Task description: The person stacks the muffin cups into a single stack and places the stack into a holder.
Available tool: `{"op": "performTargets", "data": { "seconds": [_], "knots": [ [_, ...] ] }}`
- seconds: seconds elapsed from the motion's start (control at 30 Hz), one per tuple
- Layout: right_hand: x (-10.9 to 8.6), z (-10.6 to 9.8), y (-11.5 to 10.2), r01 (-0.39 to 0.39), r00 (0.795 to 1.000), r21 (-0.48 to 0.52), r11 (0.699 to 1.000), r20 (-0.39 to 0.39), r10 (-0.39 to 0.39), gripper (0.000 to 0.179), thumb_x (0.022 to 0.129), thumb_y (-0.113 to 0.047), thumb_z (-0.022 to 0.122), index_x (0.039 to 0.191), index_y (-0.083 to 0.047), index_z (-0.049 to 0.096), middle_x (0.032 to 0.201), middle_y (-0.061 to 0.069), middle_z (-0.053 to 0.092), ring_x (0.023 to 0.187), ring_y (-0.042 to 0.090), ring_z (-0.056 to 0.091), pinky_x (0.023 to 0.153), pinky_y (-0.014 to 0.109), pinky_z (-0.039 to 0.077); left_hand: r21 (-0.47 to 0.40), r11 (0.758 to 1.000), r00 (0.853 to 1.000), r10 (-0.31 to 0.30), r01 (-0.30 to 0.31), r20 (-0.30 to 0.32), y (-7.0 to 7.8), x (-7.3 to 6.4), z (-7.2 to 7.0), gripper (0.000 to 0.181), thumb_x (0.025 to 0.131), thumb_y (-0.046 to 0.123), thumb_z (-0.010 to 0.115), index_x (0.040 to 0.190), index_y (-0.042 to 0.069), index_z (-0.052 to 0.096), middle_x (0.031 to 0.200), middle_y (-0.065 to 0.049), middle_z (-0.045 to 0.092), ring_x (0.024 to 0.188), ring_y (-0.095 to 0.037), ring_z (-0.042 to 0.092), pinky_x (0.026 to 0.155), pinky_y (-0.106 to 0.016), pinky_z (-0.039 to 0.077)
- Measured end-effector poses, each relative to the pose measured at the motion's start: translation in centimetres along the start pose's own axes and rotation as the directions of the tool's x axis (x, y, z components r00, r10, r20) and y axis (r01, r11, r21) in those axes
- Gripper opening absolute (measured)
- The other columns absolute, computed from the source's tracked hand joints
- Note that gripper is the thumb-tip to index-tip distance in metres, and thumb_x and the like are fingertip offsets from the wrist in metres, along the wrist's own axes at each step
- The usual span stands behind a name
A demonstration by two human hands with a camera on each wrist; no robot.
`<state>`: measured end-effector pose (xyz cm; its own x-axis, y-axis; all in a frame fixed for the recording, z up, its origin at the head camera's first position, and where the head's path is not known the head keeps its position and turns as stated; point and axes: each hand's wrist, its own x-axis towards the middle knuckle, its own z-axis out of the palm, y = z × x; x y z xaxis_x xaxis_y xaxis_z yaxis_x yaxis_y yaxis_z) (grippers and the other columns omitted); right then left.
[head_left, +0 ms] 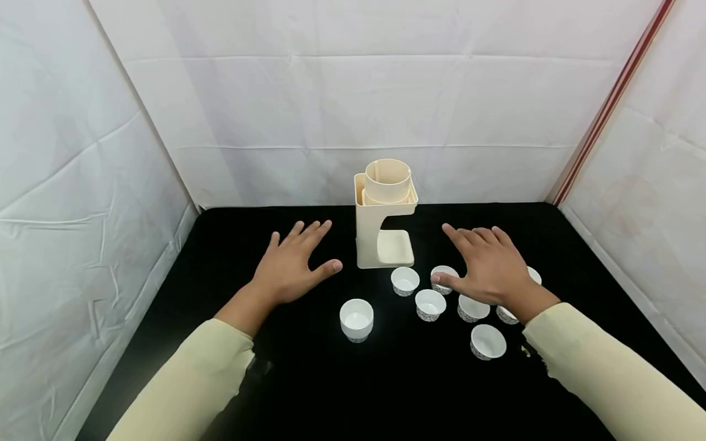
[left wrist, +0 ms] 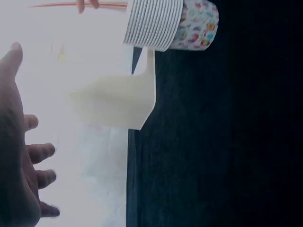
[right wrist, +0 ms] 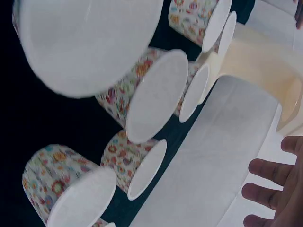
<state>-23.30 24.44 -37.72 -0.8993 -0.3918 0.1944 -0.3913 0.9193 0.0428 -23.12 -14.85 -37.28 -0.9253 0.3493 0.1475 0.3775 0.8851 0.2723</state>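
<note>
White sheeting (head_left: 331,98) hung on three sides of a black-covered tabletop (head_left: 331,392), a red strip (head_left: 614,101) running down the right-hand corner. Cream stand (head_left: 368,239) stood upright near the back edge, a round holder (head_left: 386,193) seated in its top and a flat tray (head_left: 394,246) at its foot. Left hand (head_left: 291,263) hung palm down to the left of the stand, fingers spread, grip released; right hand (head_left: 486,263) hung likewise to its right, fingers extended, also released. Loose white cups (head_left: 430,305) stood mouth up in front and to the right of the stand (seven showed from the head view, some partly behind the right hand). Nested cup stack (head_left: 356,320) stood upright nearer the person, between the hands, its many rims packed close in the left wrist view. Multicoloured print covered the cup walls. Pale yellow sleeves (head_left: 184,383) covered both forearms.
</note>
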Motion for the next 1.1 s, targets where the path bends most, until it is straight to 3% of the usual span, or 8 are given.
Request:
{"op": "performTargets", "data": {
  "seconds": [0.13,0.27,0.5,0.7,0.9,1.1],
  "knots": [
    [-0.7,0.3,-0.5,0.034,0.999,-0.004,0.999,-0.036,-0.034,0.105,0.084,-0.089,0.043,0.161,-0.019,0.033,0.143,0.011,0.056,0.134,0.037,0.046,0.115,0.058,0.029,-0.148,0.989,0.999,0.017,-0.023,-0.041,0.5,-1.1,0.4,0.084,0.096,0.075,0.045,0.161,0.023,0.033,0.159,-0.007,0.042,0.145,-0.034,0.038,0.114,-0.062,0.034],
    [-1.4,0.5,-1.0,0.062,0.997,0.005,0.998,-0.049,-0.062,0.105,0.083,-0.09,0.044,0.16,-0.018,0.035,0.14,0.012,0.058,0.13,0.037,0.049,0.109,0.06,0.035,-0.281,0.959,0.998,0.01,-0.026,-0.058,1.3,-2.3,1.1,0.077,0.095,0.068,0.057,0.154,0.02,0.046,0.149,-0.004,0.054,0.135,-0.029,0.052,0.104,-0.058,0.047],
    [-2.8,1.0,-1.2,0.079,0.991,0.022,0.997,-0.113,-0.076,0.103,0.081,-0.089,0.051,0.157,-0.019,0.041,0.136,0.01,0.061,0.125,0.033,0.053,0.103,0.056,0.04,-0.411,0.908,0.996,0.058,-0.078,-0.061,2.8,-4.0,2.9,0.068,0.09,0.048,0.075,0.145,0.014,0.054,0.139,-0.001,0.061,0.121,-0.023,0.06,0.1,-0.044,0.053],
    [-4.2,1.0,-1.5,0.05,0.994,0.037,0.998,-0.102,-0.046,0.101,0.082,-0.088,0.051,0.154,-0.018,0.046,0.137,0.01,0.06,0.125,0.034,0.053,0.101,0.055,0.041,-0.503,0.86,0.996,0.083,-0.086,-0.028,3.6,-5.5,4.7,0.075,0.082,0.039,0.085,0.145,0.013,0.053,0.14,0.001,0.058,0.118,-0.021,0.061,0.098,-0.04,0.055],
    [-5.7,1.0,-1.5,0.035,0.993,0.052,0.998,-0.113,-0.029,0.094,0.083,-0.082,0.058,0.147,-0.013,0.053,0.135,0.011,0.062,0.122,0.036,0.055,0.097,0.056,0.044,-0.529,0.847,0.998,0.065,-0.045,0.02,4.1,-6.1,5.8,0.084,0.077,0.037,0.09,0.146,0.012,0.051,0.139,0.001,0.057,0.116,-0.018,0.061,0.097,-0.038,0.055],
    [-7.8,1.2,-1.2,0.009,0.994,0.081,0.997,-0.109,-0.001,0.087,0.085,-0.079,0.059,0.137,-0.009,0.061,0.131,0.011,0.064,0.118,0.036,0.058,0.092,0.057,0.047,-0.548,0.836,0.998,0.053,-0.023,0.04,4.2,-6.6,6.6,0.079,0.077,0.032,0.091,0.144,0.011,0.053,0.135,-0.002,0.06,0.109,-0.019,0.062,0.091,-0.039,0.057]
  ]
}}
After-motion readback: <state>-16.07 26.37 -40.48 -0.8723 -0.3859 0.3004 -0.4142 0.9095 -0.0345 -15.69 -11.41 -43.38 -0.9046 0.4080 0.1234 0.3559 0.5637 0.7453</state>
